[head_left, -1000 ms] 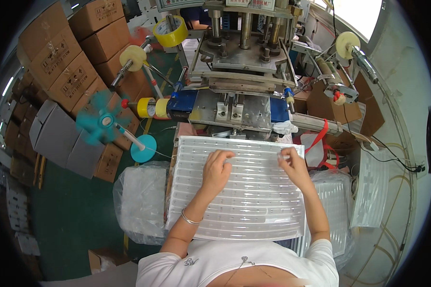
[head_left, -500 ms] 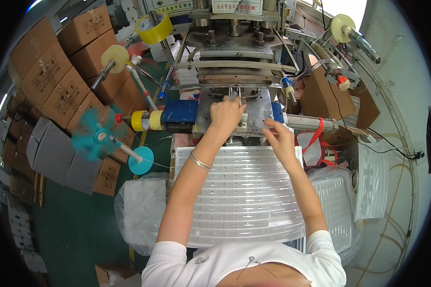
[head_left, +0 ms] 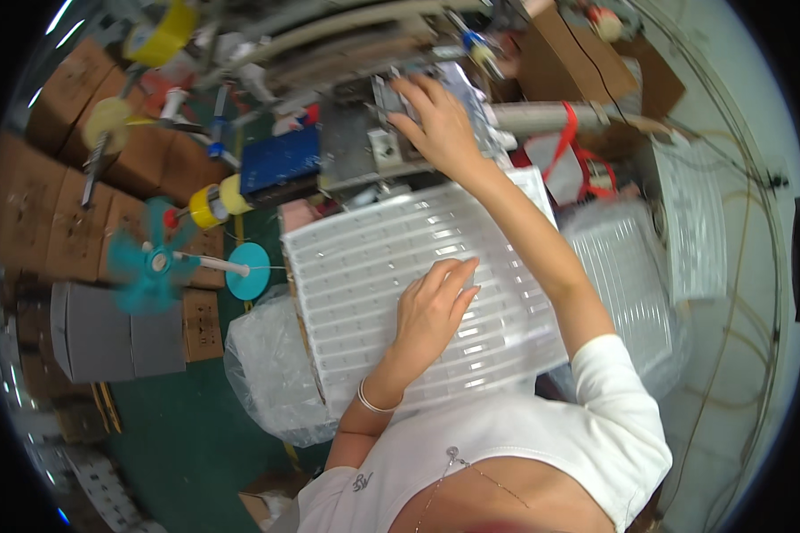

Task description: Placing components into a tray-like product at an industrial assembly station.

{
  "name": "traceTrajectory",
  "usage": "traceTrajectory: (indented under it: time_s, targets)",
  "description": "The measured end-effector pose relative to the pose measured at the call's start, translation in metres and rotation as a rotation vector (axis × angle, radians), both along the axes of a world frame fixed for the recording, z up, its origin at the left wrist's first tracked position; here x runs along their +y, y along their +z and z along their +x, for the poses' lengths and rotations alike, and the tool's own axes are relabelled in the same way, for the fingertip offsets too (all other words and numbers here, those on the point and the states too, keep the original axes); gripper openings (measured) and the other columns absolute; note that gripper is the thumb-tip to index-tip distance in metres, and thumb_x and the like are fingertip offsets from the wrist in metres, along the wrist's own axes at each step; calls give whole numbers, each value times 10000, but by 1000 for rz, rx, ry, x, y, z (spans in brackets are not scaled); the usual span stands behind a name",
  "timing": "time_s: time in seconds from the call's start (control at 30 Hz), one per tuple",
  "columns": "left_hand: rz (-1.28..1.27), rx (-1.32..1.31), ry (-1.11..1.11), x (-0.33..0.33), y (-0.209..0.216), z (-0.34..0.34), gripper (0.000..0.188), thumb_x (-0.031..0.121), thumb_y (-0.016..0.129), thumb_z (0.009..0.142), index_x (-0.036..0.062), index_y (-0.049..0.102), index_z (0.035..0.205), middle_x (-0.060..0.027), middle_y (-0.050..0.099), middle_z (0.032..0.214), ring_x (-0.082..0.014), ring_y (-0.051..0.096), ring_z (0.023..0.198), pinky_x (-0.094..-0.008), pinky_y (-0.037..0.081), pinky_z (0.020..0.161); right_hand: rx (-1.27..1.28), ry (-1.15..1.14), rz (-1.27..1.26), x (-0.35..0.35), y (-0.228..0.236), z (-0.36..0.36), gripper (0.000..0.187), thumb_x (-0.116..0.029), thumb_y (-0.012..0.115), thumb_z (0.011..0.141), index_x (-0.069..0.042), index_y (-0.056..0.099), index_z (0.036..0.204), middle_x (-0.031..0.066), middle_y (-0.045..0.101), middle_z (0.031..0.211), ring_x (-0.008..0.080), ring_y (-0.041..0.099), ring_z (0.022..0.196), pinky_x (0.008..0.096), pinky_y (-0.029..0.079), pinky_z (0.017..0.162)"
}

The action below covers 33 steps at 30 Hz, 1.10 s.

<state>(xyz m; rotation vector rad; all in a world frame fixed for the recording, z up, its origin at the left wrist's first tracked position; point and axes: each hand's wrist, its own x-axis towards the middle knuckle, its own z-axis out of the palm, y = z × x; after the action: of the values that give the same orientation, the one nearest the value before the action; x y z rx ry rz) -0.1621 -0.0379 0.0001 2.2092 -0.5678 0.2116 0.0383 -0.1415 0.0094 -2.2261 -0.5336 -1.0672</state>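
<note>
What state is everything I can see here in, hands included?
Left hand: over the tray, fingers bent, grip unclear
Right hand: at the machine's metal plate, grip unclear
White ribbed tray: lying flat
Fan: blades blurred, apparently spinning
Left bundle: wrapped in clear plastic
Lower yellow roll: mounted sideways

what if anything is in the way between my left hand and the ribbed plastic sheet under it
Nothing visible stands between the left hand and the ribbed plastic sheet; whether they touch, this view cannot tell.
</note>
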Motion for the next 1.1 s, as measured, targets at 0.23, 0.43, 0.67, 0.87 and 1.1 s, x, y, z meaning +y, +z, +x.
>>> traceTrajectory:
  time_s: [0.23, 0.43, 0.67, 0.87, 1.1]
  targets:
    - [111, -16, -225, -29, -25, -24, 284, 111, 704, 740, 79, 584, 996, -58, 623, 887, -229, 591, 671, -317, 430, 607, 436, 250, -43, -109, 7, -101, 243, -164, 615, 844, -50, 616, 1058, 104, 631, 976, 277, 615, 868, 343, 482, 738]
    - [302, -259, -364, -71, -66, -54, 184, 155, 604, 740, 122, 585, 920, -5, 535, 756, -160, 507, 572, -301, 375, 548, 946, 375, -557, -177, -6, -215, 120, -152, 591, 803, -116, 672, 883, 83, 580, 786, 262, 612, 722, 367, 489, 604]
    - [359, -129, -381, -77, -75, -58, 172, 81, 573, 703, 77, 522, 867, -49, 471, 755, -198, 518, 668, -323, 389, 590, 816, 296, -754, -196, -48, -262, 171, -81, 563, 748, -109, 633, 901, 78, 566, 879, 254, 610, 828, 344, 508, 667]
    - [341, -221, -497, -121, -85, -53, 148, 108, 556, 716, 70, 513, 853, -64, 500, 830, -206, 509, 784, -334, 399, 717, 873, 215, -338, -201, -16, -225, 173, -59, 587, 718, -55, 576, 891, 95, 547, 891, 271, 585, 808, 337, 492, 683]
    - [244, -164, -466, -95, -69, -44, 349, 135, 662, 725, 46, 569, 1049, -121, 563, 1064, -255, 523, 976, -375, 405, 850, 835, 62, 29, -186, -2, -173, 155, -85, 581, 801, -24, 533, 935, 72, 592, 993, 175, 589, 780, 278, 458, 621]
